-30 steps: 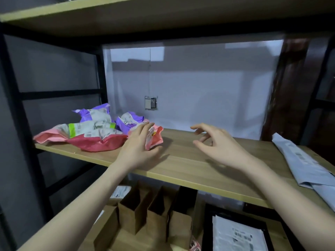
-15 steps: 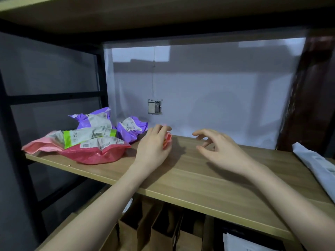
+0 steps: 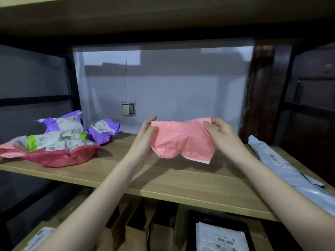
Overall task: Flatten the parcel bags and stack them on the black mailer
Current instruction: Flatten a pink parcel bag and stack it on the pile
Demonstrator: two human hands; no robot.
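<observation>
A crinkled pink parcel bag hangs stretched between both hands, just above the middle of the wooden shelf. My left hand pinches its left edge and my right hand pinches its top right corner. On the shelf's left end lies a heap of crumpled bags: a red and pink one with white labels in front, and two purple ones behind. A black mailer with a white label lies on the lower shelf at bottom right.
A grey mailer lies along the shelf's right end. Brown paper bags stand on the lower shelf under my arms. The black metal frame stands at the left, and a board runs close overhead. A wall socket sits behind.
My left hand lifted the small pink bag off the pile's right edge and carried it to the middle. My right hand took its other side, and the bag is now spread open.
</observation>
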